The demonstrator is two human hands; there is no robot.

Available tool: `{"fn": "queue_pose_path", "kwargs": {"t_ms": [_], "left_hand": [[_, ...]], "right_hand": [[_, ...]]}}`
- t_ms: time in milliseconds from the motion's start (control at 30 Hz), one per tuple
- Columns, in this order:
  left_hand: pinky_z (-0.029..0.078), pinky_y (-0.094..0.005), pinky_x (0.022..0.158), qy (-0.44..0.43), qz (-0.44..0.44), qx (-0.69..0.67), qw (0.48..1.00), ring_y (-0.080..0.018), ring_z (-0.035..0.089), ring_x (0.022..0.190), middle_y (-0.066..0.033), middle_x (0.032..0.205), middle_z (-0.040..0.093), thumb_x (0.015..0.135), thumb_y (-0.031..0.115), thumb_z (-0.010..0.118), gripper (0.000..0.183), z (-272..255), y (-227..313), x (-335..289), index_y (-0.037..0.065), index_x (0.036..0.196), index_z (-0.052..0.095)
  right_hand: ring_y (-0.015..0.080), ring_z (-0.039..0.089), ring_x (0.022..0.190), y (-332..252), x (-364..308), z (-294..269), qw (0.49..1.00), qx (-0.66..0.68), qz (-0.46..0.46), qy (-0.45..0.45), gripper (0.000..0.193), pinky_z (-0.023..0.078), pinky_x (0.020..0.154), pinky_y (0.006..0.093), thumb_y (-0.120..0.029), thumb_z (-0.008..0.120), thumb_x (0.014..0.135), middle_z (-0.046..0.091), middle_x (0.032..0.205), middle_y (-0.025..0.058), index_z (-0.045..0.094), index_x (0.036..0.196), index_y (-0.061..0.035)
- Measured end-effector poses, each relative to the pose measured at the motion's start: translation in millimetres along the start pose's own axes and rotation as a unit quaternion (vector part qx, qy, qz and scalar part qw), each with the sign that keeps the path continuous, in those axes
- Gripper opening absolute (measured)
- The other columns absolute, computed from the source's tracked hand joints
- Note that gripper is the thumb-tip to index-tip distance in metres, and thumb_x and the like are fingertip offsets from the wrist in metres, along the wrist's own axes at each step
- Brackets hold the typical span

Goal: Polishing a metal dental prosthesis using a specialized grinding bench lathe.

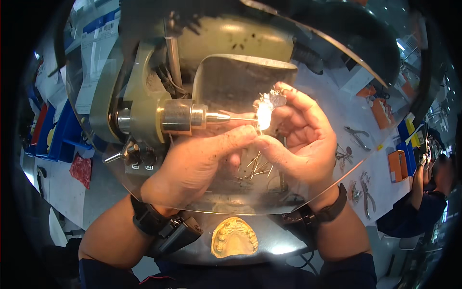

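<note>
A small shiny metal dental framework (277, 98) is held between my hands, its lower part washed out by bright light. My right hand (310, 139) is closed on it, with the thumb below and the index finger at its top. From the left, my left hand (192, 159) is closed too, its thumb tip at the lower edge of the framework; its other fingers are partly hidden. The thin bur (243, 119) of a bench grinding machine's metal spindle (185, 115) reaches the framework, seemingly touching it.
A transparent shield (231, 210) arches over my hands. Several burs (260, 167) lie beneath them. Nearer me sits a yellow dental cast (235, 237). Pliers (368, 197) lie on the right, past which a co-worker's arm (417, 185) shows. Blue bins (62, 135) stand at left.
</note>
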State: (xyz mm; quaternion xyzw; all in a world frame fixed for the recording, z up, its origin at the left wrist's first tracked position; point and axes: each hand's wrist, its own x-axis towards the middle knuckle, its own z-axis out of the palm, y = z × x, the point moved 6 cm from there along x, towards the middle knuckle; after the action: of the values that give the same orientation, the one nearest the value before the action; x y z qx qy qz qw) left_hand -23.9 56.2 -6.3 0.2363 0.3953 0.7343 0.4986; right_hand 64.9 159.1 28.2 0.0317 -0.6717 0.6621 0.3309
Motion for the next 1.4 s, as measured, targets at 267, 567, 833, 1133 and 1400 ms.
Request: {"fn": "queue_pose_path", "kwargs": {"t_ms": [267,567,833,1133,1400], "left_hand": [[0.043,-0.0177,0.06,0.004,-0.005,0.003,1.0,-0.0041,0.053,0.069,-0.0015,0.092,0.065,0.086,0.011,0.064,0.021,-1,-2,1,0.002,0.104,0.064],[0.042,-0.0173,0.059,0.022,0.009,0.021,0.999,-0.0036,0.051,0.068,-0.001,0.09,0.063,0.088,0.011,0.062,0.023,-4,-4,1,0.001,0.109,0.062],[0.04,-0.0161,0.059,0.013,0.015,0.04,0.999,-0.0024,0.046,0.065,-0.0007,0.09,0.061,0.091,0.009,0.056,0.033,-2,-4,3,0.0,0.122,0.056],[0.042,-0.0149,0.059,0.005,0.01,0.062,0.998,-0.0025,0.049,0.065,-0.0026,0.097,0.062,0.09,0.008,0.056,0.034,-1,-3,0,0.001,0.123,0.055],[0.041,-0.0166,0.058,0.013,0.03,0.058,0.998,-0.0038,0.047,0.065,-0.0027,0.098,0.062,0.09,0.008,0.056,0.033,-4,-3,2,0.0,0.122,0.056]], "right_hand": [[0.019,0.06,0.099,1,-1,-3,1.0,-0.013,-0.008,-0.009,0.062,0.046,0.092,0.034,0.003,0.069,0.076,0.061,0.11,0.0172,0.037,0.129,0.0055],[0.0189,0.059,0.101,1,-1,-1,1.0,-0.009,-0.014,-0.007,0.061,0.046,0.093,0.0333,0.004,0.071,0.075,0.06,0.108,0.0142,0.039,0.127,0.0039],[0.0179,0.06,0.101,-5,-1,-1,0.988,-0.114,-0.101,-0.015,0.062,0.049,0.089,0.0324,0.002,0.073,0.073,0.058,0.111,0.0118,0.041,0.127,0.0021],[0.019,0.06,0.1,-7,-9,-5,0.972,-0.193,-0.129,-0.007,0.061,0.05,0.088,0.0316,0.001,0.075,0.071,0.057,0.113,0.0135,0.045,0.124,0.0022],[0.0221,0.06,0.105,-9,-4,-2,0.969,-0.18,-0.167,-0.005,0.058,0.05,0.09,0.0337,0.003,0.074,0.072,0.057,0.113,0.0159,0.045,0.121,0.0022]]}}
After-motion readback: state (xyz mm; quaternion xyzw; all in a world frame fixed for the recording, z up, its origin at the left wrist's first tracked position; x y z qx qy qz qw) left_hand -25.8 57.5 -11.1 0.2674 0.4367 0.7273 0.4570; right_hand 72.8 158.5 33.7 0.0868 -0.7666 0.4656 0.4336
